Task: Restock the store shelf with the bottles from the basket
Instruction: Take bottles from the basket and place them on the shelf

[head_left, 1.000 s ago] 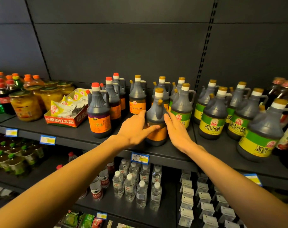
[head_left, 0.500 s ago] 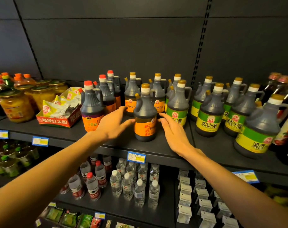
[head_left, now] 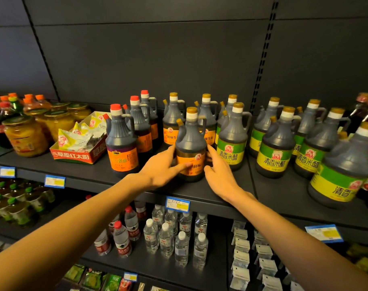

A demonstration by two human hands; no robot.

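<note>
A dark sauce bottle point(head_left: 191, 141) with an orange label and a gold cap stands upright near the front of the dark shelf point(head_left: 218, 195), ahead of a row of like bottles. My left hand point(head_left: 161, 168) wraps its left side, with a fingertip across the label. My right hand point(head_left: 217, 175) presses its fingers against the bottle's right side. The bottle is held between both hands. Its spout points to the left and its handle to the back right. No basket is in view.
Red-capped orange-label bottles point(head_left: 121, 141) stand just left, green-label vinegar bottles point(head_left: 231, 139) just right and further right point(head_left: 342, 164). A carton of packets point(head_left: 78, 148) and jars point(head_left: 24, 136) sit at the left. Small water bottles point(head_left: 168, 234) fill the shelf below.
Both hands, slightly off the bottle half a second ago, have closed in on its sides. The bottle has turned, so its orange label faces me more.
</note>
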